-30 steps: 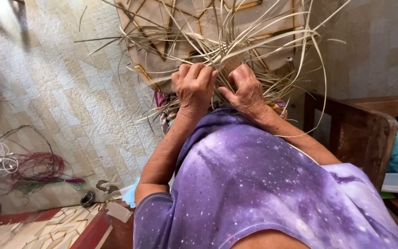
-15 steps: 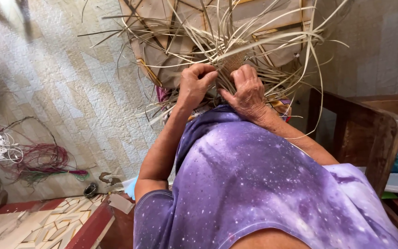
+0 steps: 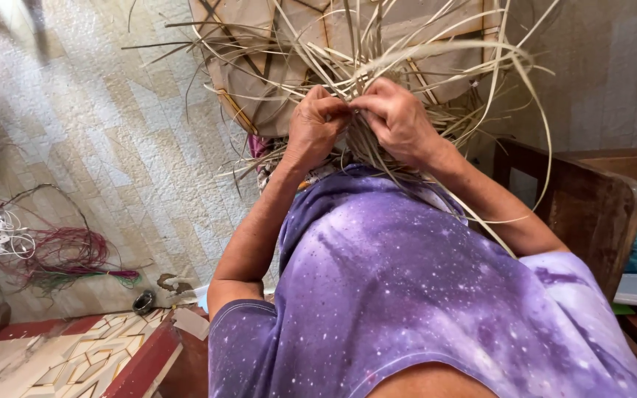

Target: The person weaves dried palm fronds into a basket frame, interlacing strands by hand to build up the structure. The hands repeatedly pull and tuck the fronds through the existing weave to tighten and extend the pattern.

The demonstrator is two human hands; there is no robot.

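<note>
Left hand (image 3: 317, 127) and right hand (image 3: 399, 118), fingers closed, pinch strips (image 3: 436, 55) at the weave's (image 3: 377, 158) centre (most strips loose, unwoven).

Both hands meet at the middle, far from the camera, in a tangle of pale dry straw-like weaving strips (image 3: 377, 55). The left hand (image 3: 315, 125) and the right hand (image 3: 399, 118) are closed, fingertips pinching strands, knuckles nearly touching. Behind the strips lies a flat brown woven panel (image 3: 259, 66). A purple speckled shirt (image 3: 407, 295) fills the near view. On the patterned floor at left lies a bundle of red and green cords (image 3: 68, 254); a dark wooden chair (image 3: 591, 199) stands right.
</note>
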